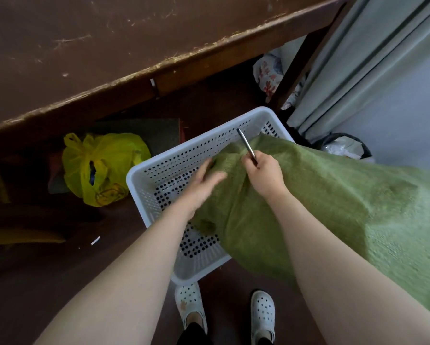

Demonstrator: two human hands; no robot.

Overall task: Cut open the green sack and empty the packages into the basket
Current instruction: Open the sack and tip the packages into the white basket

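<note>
A large green woven sack (333,207) lies tilted from the right, its end resting inside a white perforated plastic basket (144,175) on the floor. My right hand (263,173) grips the sack's bunched end together with a thin metal blade (246,145) that points up and away. My left hand (204,185) lies on the sack's edge over the basket, fingers partly spread and blurred. The basket's perforated bottom shows where the sack does not cover it. No packages are visible.
A brown scratched table (109,46) spans the top. A yellow plastic bag (99,168) sits on the floor left of the basket. Grey curtains (370,58) and a black-lined bin (346,148) stand at the right. My white clogs (191,302) are below the basket.
</note>
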